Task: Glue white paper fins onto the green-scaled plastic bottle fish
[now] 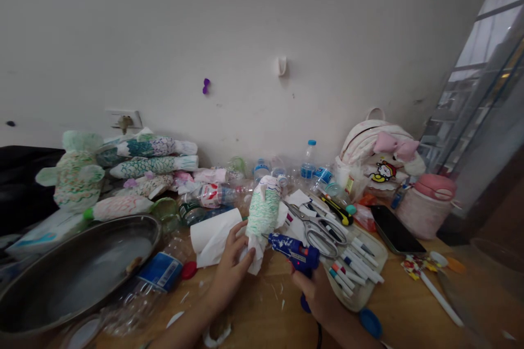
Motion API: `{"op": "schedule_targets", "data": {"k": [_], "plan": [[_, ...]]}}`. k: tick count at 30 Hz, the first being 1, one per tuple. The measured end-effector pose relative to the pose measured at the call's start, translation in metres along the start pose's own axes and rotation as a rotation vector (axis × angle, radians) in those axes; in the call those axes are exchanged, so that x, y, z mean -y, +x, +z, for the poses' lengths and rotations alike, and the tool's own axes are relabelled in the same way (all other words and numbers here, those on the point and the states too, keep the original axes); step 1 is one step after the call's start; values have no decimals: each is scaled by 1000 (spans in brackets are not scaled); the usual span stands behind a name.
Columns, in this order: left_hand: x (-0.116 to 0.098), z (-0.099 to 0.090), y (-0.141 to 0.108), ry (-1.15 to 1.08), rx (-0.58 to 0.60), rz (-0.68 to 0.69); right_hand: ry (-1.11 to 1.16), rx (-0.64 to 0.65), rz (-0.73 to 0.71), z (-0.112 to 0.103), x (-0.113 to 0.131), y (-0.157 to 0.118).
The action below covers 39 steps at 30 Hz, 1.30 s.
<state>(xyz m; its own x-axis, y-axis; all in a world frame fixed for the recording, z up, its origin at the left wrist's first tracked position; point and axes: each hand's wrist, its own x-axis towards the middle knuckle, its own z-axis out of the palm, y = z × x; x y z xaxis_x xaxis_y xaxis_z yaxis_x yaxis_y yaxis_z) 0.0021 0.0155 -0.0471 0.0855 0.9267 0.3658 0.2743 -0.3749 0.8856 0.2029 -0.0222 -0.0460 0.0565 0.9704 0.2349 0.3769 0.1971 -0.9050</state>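
Blue glue gun [295, 254] sits gripped in the right hand [317, 294] at lower centre, nozzle toward the paper fish [263, 212], whose base the left hand [229, 272] pinches; the fingertips are partly hidden.

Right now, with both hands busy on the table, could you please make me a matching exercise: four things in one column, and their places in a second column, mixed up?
Things:
1. blue glue gun
2. paper-wrapped bottle with green scale marks
3. scissors
4. black phone

Places:
A. flat on the table in front of the pink and white backpack
B. gripped in the right hand
C. on the beige pouch beside the markers
D. held upright at its lower end by the left hand

Pairs: 1-B, 2-D, 3-C, 4-A
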Motion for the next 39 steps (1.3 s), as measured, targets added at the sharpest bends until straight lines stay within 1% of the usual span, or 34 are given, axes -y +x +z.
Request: {"op": "schedule_targets", "data": {"k": [5,10,12,15,21,23,26,29,32,36,39], "plan": [[2,-1,2,-18,-17,-44,3,70,29,1,-1,-1],[8,0,2,6,-34,-45,140,26,34,9,-1,1],[11,0,3,21,-67,-22,201,21,52,10,0,2],[18,-3,5,45,-135,-10,232,13,63,9,2,3],[30,-9,13,62,-223,-71,249,37,73,9,3,4],[31,-10,14,71,-247,-94,251,39,80,8,5,3],[26,-12,15,85,-269,-94,236,46,64,7,10,3],[18,-18,15,110,-298,-82,214,47,75,5,16,2],[14,-28,19,140,-331,-90,196,54,88,5,18,2],[17,-43,28,180,-367,-147,185,55,69,5,20,2],[21,-50,33,212,-350,-193,182,53,69,5,23,1]]}}
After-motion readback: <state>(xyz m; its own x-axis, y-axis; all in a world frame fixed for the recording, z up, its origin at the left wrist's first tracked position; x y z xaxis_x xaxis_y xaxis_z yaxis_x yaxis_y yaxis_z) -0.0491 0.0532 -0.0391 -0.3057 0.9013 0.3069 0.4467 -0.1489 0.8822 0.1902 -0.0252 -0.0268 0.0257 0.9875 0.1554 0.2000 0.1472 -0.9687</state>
